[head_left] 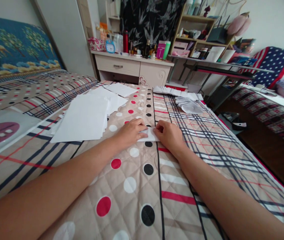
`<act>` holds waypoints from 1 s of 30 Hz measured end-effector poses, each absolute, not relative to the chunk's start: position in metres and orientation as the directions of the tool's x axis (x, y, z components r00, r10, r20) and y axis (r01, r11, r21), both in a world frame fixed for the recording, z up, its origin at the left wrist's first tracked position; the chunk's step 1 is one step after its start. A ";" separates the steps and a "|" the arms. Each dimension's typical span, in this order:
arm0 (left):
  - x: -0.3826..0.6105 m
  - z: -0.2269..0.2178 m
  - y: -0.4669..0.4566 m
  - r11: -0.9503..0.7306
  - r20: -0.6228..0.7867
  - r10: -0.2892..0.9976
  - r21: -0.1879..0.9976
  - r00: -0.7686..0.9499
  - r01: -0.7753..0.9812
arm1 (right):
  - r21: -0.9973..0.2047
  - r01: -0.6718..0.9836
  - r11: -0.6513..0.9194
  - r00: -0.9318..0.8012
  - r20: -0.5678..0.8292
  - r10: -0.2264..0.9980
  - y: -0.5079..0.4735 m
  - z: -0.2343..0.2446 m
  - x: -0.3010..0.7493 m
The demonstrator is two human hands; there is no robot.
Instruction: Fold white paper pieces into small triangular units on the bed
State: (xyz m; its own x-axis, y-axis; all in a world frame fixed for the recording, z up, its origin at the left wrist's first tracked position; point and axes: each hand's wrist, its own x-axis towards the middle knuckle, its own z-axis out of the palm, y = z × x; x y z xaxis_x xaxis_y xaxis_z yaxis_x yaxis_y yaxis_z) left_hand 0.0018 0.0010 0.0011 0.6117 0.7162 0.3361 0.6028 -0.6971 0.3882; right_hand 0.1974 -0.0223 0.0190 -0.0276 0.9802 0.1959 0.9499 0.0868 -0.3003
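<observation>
A small folded piece of white paper (pixel 150 134) lies on the quilted bedspread (pixel 142 186) in front of me. My left hand (pixel 131 131) presses on its left end with curled fingers. My right hand (pixel 169 134) presses on its right end, fingers bent down onto it. Both hands touch the paper and nearly meet over it. A spread of loose white sheets (pixel 86 115) lies to the left of my left hand.
Several folded white paper pieces (pixel 189 104) sit in a pile at the far right of the bed, with a row of them (pixel 174 91) along the far edge. A white dresser (pixel 131 66) and cluttered shelves (pixel 202 36) stand beyond. Dark floor (pixel 264 150) lies right.
</observation>
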 end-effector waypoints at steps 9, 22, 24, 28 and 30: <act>-0.026 0.017 0.014 -0.585 0.090 0.692 0.650 0.716 0.484 | -0.304 0.950 0.070 -0.014 0.182 0.983 -0.022 0.020 0.198; -0.027 0.016 0.020 -0.605 0.109 0.638 0.683 0.762 0.409 | -0.189 0.880 0.436 -0.409 0.165 0.897 -0.059 0.024 0.152; -0.027 0.016 0.020 -0.601 0.098 0.635 0.685 0.766 0.411 | -0.248 0.896 0.369 -0.352 0.111 0.929 -0.058 0.025 0.149; -0.028 0.016 0.019 -0.598 0.072 0.643 0.669 0.762 0.441 | -0.300 0.918 0.258 -0.258 0.042 0.965 -0.049 0.029 0.165; -0.028 0.016 0.019 -0.588 0.066 0.657 0.668 0.751 0.455 | -0.319 0.928 0.191 -0.201 0.003 0.980 -0.042 0.032 0.179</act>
